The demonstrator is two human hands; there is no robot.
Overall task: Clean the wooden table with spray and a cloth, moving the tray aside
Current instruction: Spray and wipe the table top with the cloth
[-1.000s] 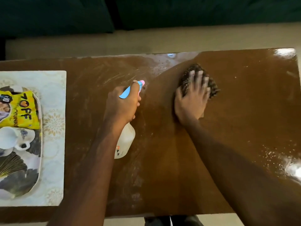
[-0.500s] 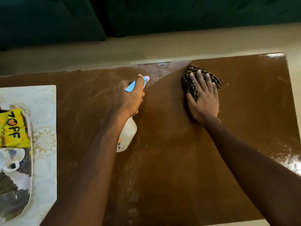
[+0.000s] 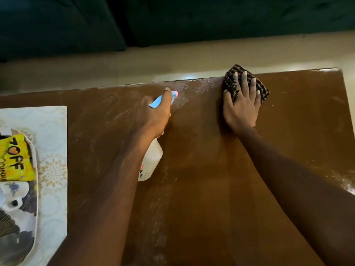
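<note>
My left hand [image 3: 153, 116] grips a white spray bottle [image 3: 150, 162] with a blue and pink head, its nozzle pointing toward the far edge of the brown wooden table [image 3: 211, 189]. My right hand [image 3: 241, 106] lies flat with spread fingers on a dark patterned cloth [image 3: 232, 81], pressing it down at the table's far edge. Wet spray droplets sit between the nozzle and the cloth. The tray [image 3: 35, 189] stands at the left edge on a pale floral mat [image 3: 51, 169], holding a yellow packet [image 3: 13, 158] and a white cup.
Dusty streaks mark the left and middle of the tabletop; the right part looks darker and wiped. White specks lie near the right edge. A beige floor and a dark green sofa [image 3: 172, 20] are beyond the table.
My right hand has slid the cloth away from me to the table's far edge. My left hand keeps its hold on the bottle. The view has shifted right, so the tray sits further left.
</note>
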